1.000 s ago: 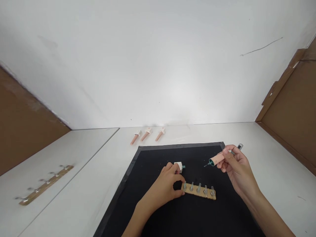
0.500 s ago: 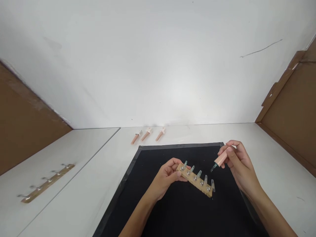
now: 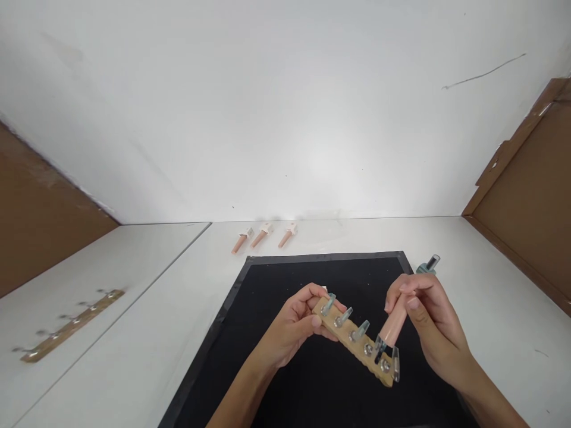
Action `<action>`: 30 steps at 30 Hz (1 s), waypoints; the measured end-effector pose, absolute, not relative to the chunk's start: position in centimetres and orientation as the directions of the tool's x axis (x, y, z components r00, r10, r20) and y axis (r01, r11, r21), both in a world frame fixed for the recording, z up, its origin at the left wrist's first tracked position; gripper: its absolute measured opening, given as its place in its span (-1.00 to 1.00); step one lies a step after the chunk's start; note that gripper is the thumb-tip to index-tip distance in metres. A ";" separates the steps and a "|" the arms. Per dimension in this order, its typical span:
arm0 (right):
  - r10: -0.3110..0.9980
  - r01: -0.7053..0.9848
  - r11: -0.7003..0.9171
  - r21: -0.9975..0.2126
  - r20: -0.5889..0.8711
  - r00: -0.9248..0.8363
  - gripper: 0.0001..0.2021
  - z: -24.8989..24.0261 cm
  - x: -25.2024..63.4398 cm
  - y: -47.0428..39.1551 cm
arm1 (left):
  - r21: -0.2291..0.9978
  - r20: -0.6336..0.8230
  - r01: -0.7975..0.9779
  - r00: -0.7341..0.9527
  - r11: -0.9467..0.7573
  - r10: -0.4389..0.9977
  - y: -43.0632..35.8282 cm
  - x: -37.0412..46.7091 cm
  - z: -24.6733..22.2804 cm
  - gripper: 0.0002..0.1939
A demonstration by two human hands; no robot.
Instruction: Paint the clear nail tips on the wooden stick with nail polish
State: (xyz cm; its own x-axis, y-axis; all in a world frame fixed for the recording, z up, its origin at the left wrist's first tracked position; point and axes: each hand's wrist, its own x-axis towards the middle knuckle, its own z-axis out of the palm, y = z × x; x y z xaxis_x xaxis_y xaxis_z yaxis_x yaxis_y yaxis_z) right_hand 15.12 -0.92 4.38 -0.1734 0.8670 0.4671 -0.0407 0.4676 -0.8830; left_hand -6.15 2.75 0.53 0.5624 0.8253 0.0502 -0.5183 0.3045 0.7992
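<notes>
My left hand (image 3: 289, 330) grips the upper left end of a narrow wooden strip (image 3: 330, 321), tilted down to the right. Several false nail tips (image 3: 360, 329), clear to pale green, stand on silver mounts along it. In my right hand (image 3: 439, 333) is the pink handle of a nail polish brush (image 3: 395, 326), held between thumb and fingers. Its dark bristles point down at the nail tip second from the right end and overlap it; contact is hard to confirm. Just behind the right hand, partly hidden, is a teal object with a dark cylindrical top (image 3: 430, 264).
A second wooden strip with silver stems (image 3: 74, 326) lies on the white table at left. Three pink-handled items with pale square ends (image 3: 285, 236) lie near the back wall. A black mat (image 3: 285, 276) is under my hands; brown cardboard panels (image 3: 526, 172) flank the table.
My right hand has brought the brush left and down, from beside the strip to over a nail tip. The strip is slightly lower at its right end. The teal object has come into view.
</notes>
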 end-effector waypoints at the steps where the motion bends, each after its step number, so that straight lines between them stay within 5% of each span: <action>1: 0.864 -0.044 0.472 -0.881 0.472 -0.176 -0.87 4.4 15.1 -0.9 | 0.799 0.059 -0.521 0.565 0.300 0.823 2.7 -6.2 0.6 -0.75; 12: 0.854 -0.086 0.509 -0.857 0.515 -0.076 -0.89 4.6 15.4 -0.7 | 0.781 0.087 -0.548 0.569 0.299 0.817 2.7 -6.2 0.8 -0.78; 30: 0.865 -0.154 0.438 -0.886 0.462 -0.196 -0.93 5.3 16.2 -1.0 | 0.791 0.054 -0.541 0.527 0.286 0.848 2.6 -6.5 0.8 -0.72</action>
